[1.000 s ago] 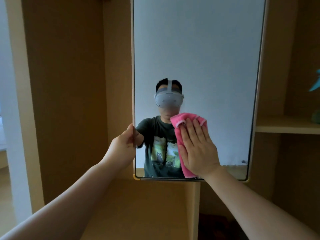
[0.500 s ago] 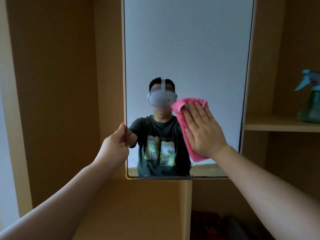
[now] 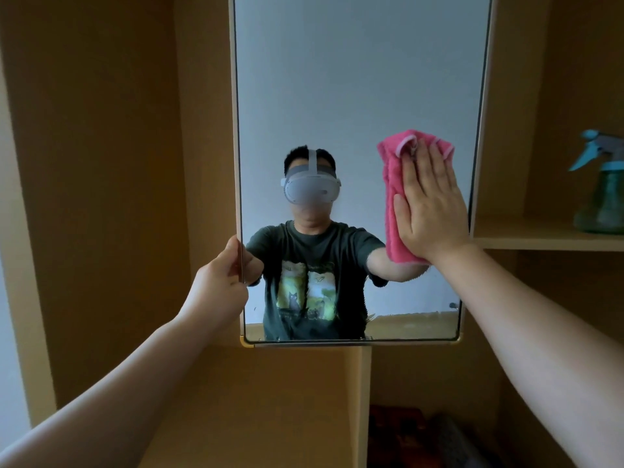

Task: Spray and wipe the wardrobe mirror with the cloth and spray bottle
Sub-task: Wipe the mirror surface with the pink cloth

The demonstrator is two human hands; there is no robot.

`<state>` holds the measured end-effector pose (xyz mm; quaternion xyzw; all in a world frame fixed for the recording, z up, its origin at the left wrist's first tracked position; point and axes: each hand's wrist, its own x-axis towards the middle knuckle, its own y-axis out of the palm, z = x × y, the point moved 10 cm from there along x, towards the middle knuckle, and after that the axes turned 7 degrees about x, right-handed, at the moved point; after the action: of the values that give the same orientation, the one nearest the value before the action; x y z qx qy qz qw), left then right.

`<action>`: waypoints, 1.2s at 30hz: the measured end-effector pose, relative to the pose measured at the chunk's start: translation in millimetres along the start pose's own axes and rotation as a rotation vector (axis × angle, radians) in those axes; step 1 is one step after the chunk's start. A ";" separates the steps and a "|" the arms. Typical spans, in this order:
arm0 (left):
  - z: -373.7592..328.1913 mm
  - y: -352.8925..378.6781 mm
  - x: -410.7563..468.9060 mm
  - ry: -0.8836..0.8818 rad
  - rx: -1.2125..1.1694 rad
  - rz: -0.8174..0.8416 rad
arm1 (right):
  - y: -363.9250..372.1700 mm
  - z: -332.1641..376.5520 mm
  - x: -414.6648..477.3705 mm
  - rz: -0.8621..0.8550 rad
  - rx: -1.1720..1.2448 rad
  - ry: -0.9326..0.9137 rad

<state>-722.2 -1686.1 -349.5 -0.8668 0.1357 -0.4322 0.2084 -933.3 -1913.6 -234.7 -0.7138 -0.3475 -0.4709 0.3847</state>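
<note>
A room in a home, probably a bedroom, is indicated. The view is filled by a wardrobe of light brown wooden panels, divided by upright boards into open compartments. A tall wardrobe mirror with a yellow corner guard is set at its middle, and a plain white wall is reflected in it. A green spray bottle with a blue trigger is kept on a shelf at the right. Dark, blurred items are stored in the lower compartment.
</note>
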 end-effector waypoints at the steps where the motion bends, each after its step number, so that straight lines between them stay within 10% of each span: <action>1: 1.0 -0.1 -0.1 -0.007 -0.001 0.000 | 0.2 -1.1 -2.5 -0.005 0.002 0.011; 36: -6.9 -3.9 -6.4 -0.018 0.055 0.030 | 34.2 0.2 -162.6 0.062 0.058 0.264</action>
<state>-731.3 -1681.7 -348.3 -0.8624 0.1350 -0.4249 0.2397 -955.0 -1951.0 -395.1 -0.6448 -0.2851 -0.5382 0.4618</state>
